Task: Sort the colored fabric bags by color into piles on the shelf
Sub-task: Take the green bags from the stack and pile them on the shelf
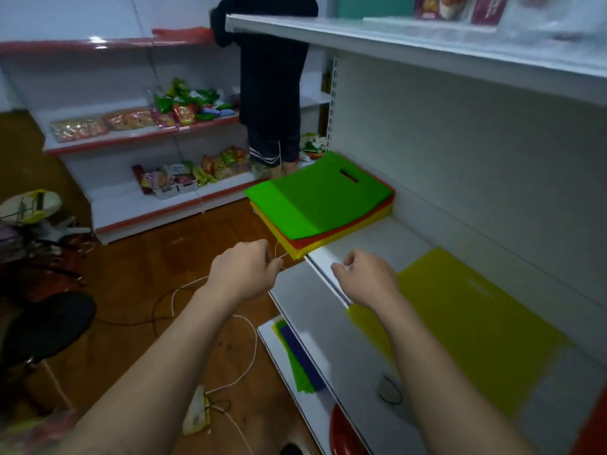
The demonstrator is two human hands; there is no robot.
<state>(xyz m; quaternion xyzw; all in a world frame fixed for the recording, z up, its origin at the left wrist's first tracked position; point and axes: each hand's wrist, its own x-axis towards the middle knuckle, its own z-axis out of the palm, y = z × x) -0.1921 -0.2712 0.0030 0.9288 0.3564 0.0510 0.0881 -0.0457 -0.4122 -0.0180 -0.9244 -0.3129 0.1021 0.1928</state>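
Mixed stack: the pile of flat fabric bags (320, 205), bright green on top with red and yellow layers showing below, lies on the white metal shelf (377, 244) at its far left end, and its near corner overhangs the shelf's front edge.

Sorted so far: I see one flat yellow fabric bag (469, 326) lying alone on the same shelf, well apart from the stack, to the right. A few green and dark blue bags (297, 359) lie on the lower shelf below.

Left hand: my left hand (244, 270) is curled, its fingertips pinching what looks like a thin pale string just beside the stack's overhanging yellow corner.

Right hand: my right hand (364, 277) is loosely fisted above the shelf's front edge; I cannot tell whether it holds anything.

Orientation: the top green bag's cut-out handle slot (348, 176) points toward the shelf's back panel. Its long axis seems to run from the near-left corner to the far right, skewed against the shelf edge.

Risk: as I judge it, pulling at the overhanging corner could drag the whole stack off the shelf onto the wooden floor (138, 284), since the layers are thin and likely to slide together.

Second risk: lifting by one corner may take several colours at once and spoil the sort.
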